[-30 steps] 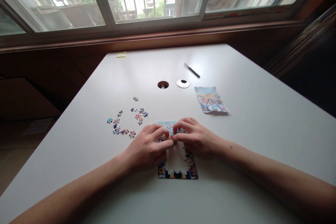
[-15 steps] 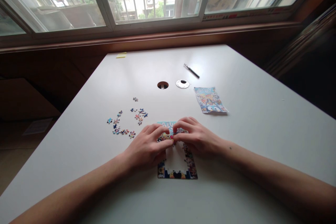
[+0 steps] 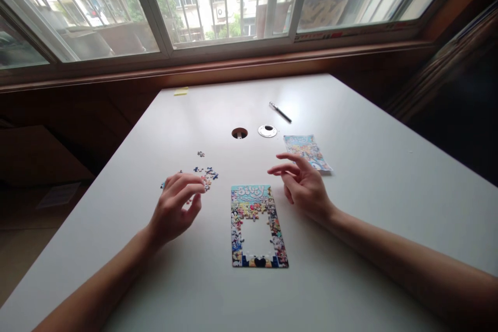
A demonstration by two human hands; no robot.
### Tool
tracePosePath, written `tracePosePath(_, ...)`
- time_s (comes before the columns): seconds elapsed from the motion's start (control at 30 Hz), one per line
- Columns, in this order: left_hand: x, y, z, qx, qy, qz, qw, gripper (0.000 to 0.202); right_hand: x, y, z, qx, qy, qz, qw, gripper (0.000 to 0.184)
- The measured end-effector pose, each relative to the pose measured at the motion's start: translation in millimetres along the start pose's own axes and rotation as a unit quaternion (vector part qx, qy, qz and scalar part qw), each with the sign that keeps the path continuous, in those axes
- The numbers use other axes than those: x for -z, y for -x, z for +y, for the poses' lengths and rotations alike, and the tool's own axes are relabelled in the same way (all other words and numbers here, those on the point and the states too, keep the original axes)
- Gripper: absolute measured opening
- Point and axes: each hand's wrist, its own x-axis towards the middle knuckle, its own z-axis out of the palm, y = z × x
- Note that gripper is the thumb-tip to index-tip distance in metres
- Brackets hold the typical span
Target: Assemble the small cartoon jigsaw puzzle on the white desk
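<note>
A small colourful jigsaw puzzle [image 3: 257,225] lies on the white table [image 3: 350,207] in front of me, its border and top filled in and a white gap left in the middle. My left hand [image 3: 175,207] hovers left of it, fingers curled loosely over the loose puzzle pieces [image 3: 202,174], with nothing visibly in them. My right hand [image 3: 301,184] floats just right of the puzzle's top edge, fingers spread and empty.
A printed picture card [image 3: 305,150] lies beyond my right hand. Farther back are a round cable hole [image 3: 239,133], its white cap [image 3: 267,131], a pen [image 3: 280,112] and a yellow sticky note [image 3: 181,91]. A window runs behind the table.
Both hands have lifted off the top of the puzzle and parted. The left moved left toward the loose pieces, the right moved right and opened. The view tilted slightly.
</note>
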Motion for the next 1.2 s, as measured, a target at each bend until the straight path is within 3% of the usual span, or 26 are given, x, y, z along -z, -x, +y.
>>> tracePosePath(0.1,0.6,7,-12,0.027,-0.013,0.004,1.000,0.018,1,0,1,0.001,0.005,0.010,1.000,0.029)
tracePosePath(0.27,0.9,7,-16,0.023,-0.019,-0.007,1.000,0.017,2,-2,3,-0.013,-0.005,-0.014,1.000,0.016)
tracePosePath(0.4,14.7,5,-28,-0.006,-0.075,-0.035,0.997,0.018,2,-3,3,-0.003,-0.002,-0.019,1.000,0.012)
tracePosePath(0.57,36.2,6,-54,0.026,-0.138,-0.001,0.990,0.015,3,-6,6,0.035,0.002,-0.020,0.999,0.005)
tracePosePath(0.77,46.6,9,-72,0.063,-0.168,-0.016,0.984,0.012,6,-8,14,0.068,0.045,-0.009,0.997,0.008)
tracePosePath(1.2,47.6,13,-77,0.097,-0.121,-0.128,0.980,0.014,15,-8,24,0.069,0.101,-0.009,0.992,0.011)
